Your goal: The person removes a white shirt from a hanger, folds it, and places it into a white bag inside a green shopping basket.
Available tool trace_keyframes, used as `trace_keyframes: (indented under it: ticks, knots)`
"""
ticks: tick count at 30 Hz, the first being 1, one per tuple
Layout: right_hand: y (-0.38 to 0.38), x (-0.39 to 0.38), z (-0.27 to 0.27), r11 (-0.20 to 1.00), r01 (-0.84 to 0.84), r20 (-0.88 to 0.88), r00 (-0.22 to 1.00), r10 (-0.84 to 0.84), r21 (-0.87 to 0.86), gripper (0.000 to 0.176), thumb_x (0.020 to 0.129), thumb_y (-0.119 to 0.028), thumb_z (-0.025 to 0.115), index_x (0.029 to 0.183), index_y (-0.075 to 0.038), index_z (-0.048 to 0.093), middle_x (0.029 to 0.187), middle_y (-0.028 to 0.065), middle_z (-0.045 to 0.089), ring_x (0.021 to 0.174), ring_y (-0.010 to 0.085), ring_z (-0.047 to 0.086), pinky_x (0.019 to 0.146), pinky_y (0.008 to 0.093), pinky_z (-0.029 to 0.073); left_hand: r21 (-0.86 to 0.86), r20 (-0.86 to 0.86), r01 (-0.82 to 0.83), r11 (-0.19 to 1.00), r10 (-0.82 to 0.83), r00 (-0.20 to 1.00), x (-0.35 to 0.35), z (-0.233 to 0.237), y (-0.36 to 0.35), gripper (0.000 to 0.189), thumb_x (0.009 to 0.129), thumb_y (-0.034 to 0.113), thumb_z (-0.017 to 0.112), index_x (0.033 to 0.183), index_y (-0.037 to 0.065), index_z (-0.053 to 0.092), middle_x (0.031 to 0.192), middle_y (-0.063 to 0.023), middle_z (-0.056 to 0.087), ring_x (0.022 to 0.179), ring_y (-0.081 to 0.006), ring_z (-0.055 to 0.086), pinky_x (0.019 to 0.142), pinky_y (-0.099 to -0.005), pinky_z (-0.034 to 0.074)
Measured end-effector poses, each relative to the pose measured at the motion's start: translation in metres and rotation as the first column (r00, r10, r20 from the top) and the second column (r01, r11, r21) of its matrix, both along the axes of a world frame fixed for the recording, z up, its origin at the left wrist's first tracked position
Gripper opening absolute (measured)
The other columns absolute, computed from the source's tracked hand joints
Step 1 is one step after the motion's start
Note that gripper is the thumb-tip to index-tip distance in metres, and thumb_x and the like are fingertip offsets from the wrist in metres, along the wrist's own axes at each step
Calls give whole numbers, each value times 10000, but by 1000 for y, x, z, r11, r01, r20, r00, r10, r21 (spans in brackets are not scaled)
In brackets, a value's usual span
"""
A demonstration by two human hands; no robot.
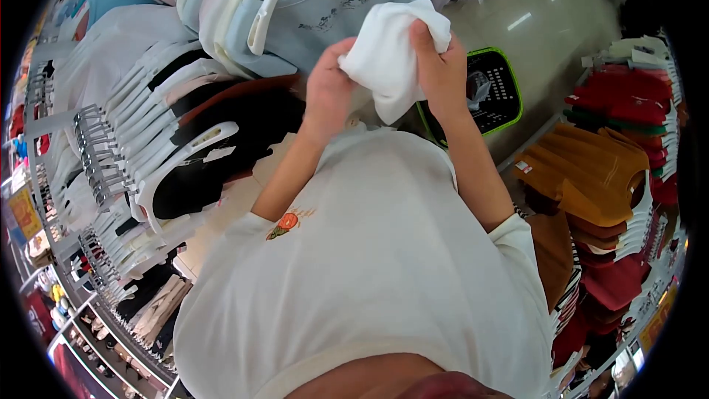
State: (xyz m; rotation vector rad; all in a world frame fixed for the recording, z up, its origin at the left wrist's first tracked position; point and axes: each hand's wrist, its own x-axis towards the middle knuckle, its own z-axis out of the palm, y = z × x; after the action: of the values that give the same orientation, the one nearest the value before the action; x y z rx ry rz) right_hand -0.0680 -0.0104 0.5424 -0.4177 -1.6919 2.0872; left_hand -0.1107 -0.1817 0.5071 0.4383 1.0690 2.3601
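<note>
A bunched white cloth (pixel 388 52) is held up in front of my chest, between both hands. My left hand (pixel 330 85) grips its left edge, the fingers partly hidden and a little blurred. On the right side, my right hand (pixel 441 66) pinches the cloth, thumb on top and fingers behind it. Just behind the cloth hangs a light blue shirt (pixel 332 18) with a small dark print.
White hangers (pixel 140 125) with dark and pale clothes fill a rack on the left. A black basket with a green rim (pixel 517 96) stands on the floor at the right. Brown (pixel 583 170) and red clothes (pixel 617 96) hang further right.
</note>
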Motion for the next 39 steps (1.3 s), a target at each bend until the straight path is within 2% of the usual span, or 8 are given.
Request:
trace_keyframes:
  ticks: [8, 12, 18, 25, 31, 34, 37, 39]
  knots:
    - [31, 1, -1, 975, -82, -12, 996, 86, 206, 348, 879, -274, 772, 1074, -8, 658, 938, 12, 684, 830, 77, 597, 733, 262, 497, -438, -50, 9, 899, -35, 998, -40, 30, 25, 578, 759, -4, 825, 1249, -18, 520, 1125, -96, 682, 1000, -161, 653, 878, -309, 533]
    - [58, 7, 10, 923, -194, 84, 981, 176, 331, 452, 809, -269, 839, 1127, -7, 654, 977, 33, 703, 881, 95, 623, 793, 282, 517, -472, -577, -292, 832, -41, 816, -55, 86, 25, 341, 788, -49, 763, 1099, -6, 632, 975, -64, 707, 878, -131, 671, 804, -279, 547]
    - [70, 2, 21, 853, -120, 9, 991, 134, 507, 429, 806, -165, 822, 1181, -38, 657, 1021, 31, 713, 926, 127, 649, 832, 300, 524, -520, -774, -551, 652, -88, 627, -44, 117, 40, 241, 786, -29, 679, 1021, 18, 696, 891, -120, 732, 820, -204, 708, 770, -269, 529]
    - [65, 14, 20, 858, -68, 0, 997, 80, 510, 386, 811, -141, 812, 1147, -27, 660, 1007, 46, 713, 926, 145, 649, 823, 308, 522, -333, -889, -567, 754, -51, 455, -33, 144, 31, 232, 724, -91, 686, 943, -16, 700, 802, -88, 719, 733, -138, 688, 690, -241, 525]
    - [57, 11, -2, 840, -180, 26, 981, 194, 511, 365, 817, 29, 673, 1180, -1, 642, 1051, 94, 705, 967, 165, 649, 858, 303, 505, -571, -742, -492, 658, -156, 652, -62, 130, 30, 262, 732, -116, 613, 976, -43, 676, 890, -100, 710, 840, -154, 666, 814, -271, 519]
    - [55, -6, -9, 775, -28, -161, 973, 166, 631, 329, 829, 7, 656, 1157, -16, 659, 976, 101, 723, 887, 134, 665, 790, 292, 521, -443, -834, -554, 705, -98, 542, -59, 123, 21, 254, 736, -116, 616, 973, -45, 675, 887, -91, 703, 827, -141, 652, 791, -263, 518]
    - [47, -2, 6, 689, -78, -96, 973, 210, 720, 359, 804, 46, 646, 1156, -18, 665, 929, 104, 725, 852, 154, 674, 790, 299, 525, -559, -685, -497, 663, -32, 728, -54, 133, 12, 279, 774, -102, 610, 1037, -29, 670, 916, -66, 691, 841, -125, 646, 796, -251, 512]
    - [45, -4, 23, 653, -72, -116, 964, 240, 754, 357, 793, 68, 633, 1136, -23, 675, 880, 102, 725, 795, 158, 673, 762, 292, 524, -336, -866, -624, 706, 29, 499, -65, 132, -1, 246, 793, -95, 648, 1033, -41, 671, 994, -96, 711, 882, -143, 671, 819, -280, 539]
